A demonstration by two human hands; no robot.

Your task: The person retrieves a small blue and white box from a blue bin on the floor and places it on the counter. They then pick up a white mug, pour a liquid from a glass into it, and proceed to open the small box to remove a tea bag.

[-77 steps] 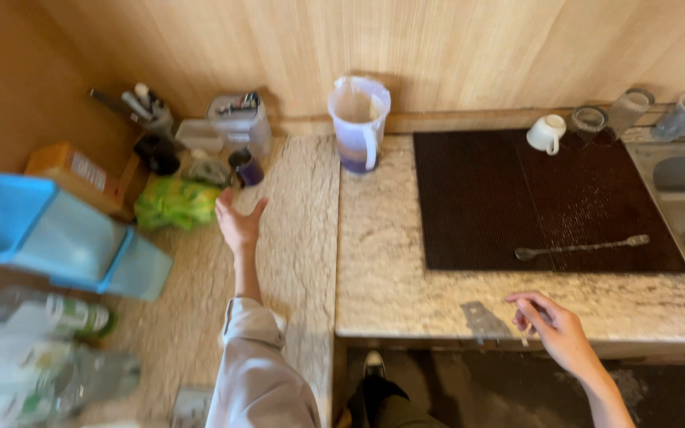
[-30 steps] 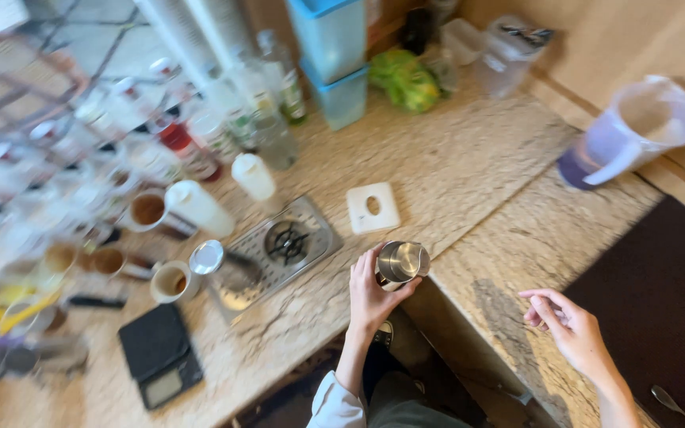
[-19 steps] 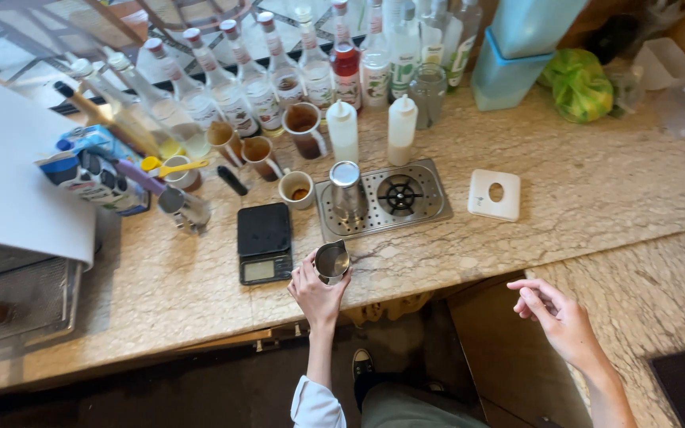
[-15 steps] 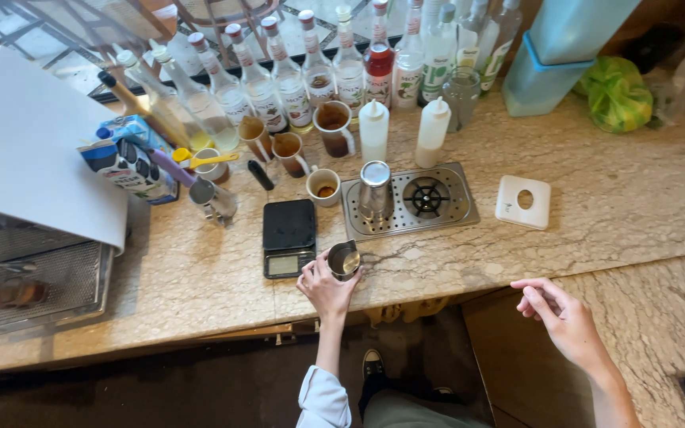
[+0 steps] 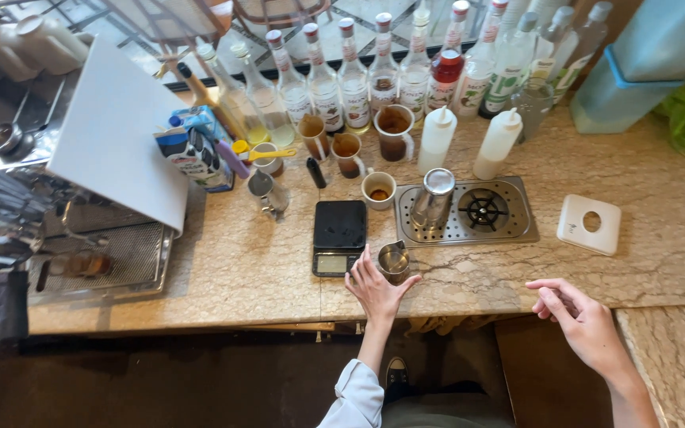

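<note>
The left hand (image 5: 376, 287) has its fingers clamped on one small steel pitcher (image 5: 394, 261) beside one black digital scale (image 5: 339, 236) on the beige stone desk (image 5: 239, 261); the right hand (image 5: 580, 317) hovers, fingers loosely curled, empty.

You are looking down in soft, even light that leaves the stone counter (image 5: 564, 269) bright and warm. Shadows are short and faint; the small metal cup (image 5: 394, 261) casts only a thin one. The white board (image 5: 116, 135) is nearly washed out, and small glints sit on the bottles (image 5: 382, 71). Below the counter's front edge it goes dim. The far left is smeared with blur, and the bottles lean outward near the top edge.
</note>
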